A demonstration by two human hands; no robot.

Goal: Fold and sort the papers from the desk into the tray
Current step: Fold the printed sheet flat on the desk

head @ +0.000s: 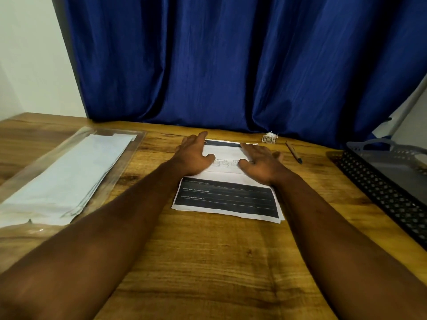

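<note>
A printed paper with dark bands lies flat on the wooden desk in front of me, with at least one more sheet under it. My left hand rests palm down on its far left part, fingers spread. My right hand lies flat on its far right part, fingers apart. Neither hand grips anything. A clear plastic tray at the left holds folded white papers. A dark mesh tray stands at the right edge.
A pen lies right of the paper near the back. A small white object sits by the blue curtain that hangs behind the desk. A pale wall is at the left.
</note>
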